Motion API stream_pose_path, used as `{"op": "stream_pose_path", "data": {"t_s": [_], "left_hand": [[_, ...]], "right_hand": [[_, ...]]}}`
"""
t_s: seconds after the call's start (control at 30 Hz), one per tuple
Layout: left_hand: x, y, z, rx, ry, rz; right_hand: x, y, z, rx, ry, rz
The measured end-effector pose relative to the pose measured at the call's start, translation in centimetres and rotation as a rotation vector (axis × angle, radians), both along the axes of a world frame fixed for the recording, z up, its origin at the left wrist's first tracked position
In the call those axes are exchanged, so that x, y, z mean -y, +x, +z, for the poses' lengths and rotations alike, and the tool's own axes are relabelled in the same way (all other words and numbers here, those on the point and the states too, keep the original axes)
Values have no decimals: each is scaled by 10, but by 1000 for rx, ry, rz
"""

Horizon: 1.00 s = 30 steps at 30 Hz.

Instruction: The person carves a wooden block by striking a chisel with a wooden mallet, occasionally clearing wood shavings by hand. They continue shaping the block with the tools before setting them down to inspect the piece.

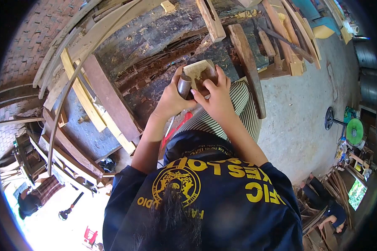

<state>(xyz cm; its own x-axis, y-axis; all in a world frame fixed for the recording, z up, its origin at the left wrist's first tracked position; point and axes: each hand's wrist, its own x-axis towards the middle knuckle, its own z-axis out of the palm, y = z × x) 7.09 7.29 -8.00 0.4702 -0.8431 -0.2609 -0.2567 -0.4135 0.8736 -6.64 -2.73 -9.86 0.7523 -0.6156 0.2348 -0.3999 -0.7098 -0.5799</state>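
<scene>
Close to my body, both hands meet around a small wooden block (204,75) with a pale top edge and a darker brown face. My left hand (171,98) curls around its left side, together with a dark, rounded, cylinder-like piece (184,86). My right hand (218,94) grips the block's right side, with thumb and index finger bent over its face. Below the hands is my lap in striped cloth (238,100). A long dark wooden bar (248,69) lies just right of the hands, its lower end over the striped cloth.
A worn dark workbench (134,42) carries shavings. Boards (111,96) lie at its left, and tools with wooden handles (267,43) at its right. A green fan (354,131) stands far right. One person (334,215) is at lower right, another (29,203) at lower left.
</scene>
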Motion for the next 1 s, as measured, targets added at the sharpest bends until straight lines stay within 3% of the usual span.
{"op": "stream_pose_path", "data": {"t_s": [0.6,0.7,0.87,1.0], "left_hand": [[-1,-2,-9,-34,-64,15],[-1,-1,-8,-60,-2,25],[-2,2,-12,-69,-15,4],[-1,2,-14,-49,-34,0]], "right_hand": [[7,-1,-2,65,-76,24],[16,2,1,82,32,-33],[43,12,17,-154,-211,137],[53,21,12,-260,-62,177]]}}
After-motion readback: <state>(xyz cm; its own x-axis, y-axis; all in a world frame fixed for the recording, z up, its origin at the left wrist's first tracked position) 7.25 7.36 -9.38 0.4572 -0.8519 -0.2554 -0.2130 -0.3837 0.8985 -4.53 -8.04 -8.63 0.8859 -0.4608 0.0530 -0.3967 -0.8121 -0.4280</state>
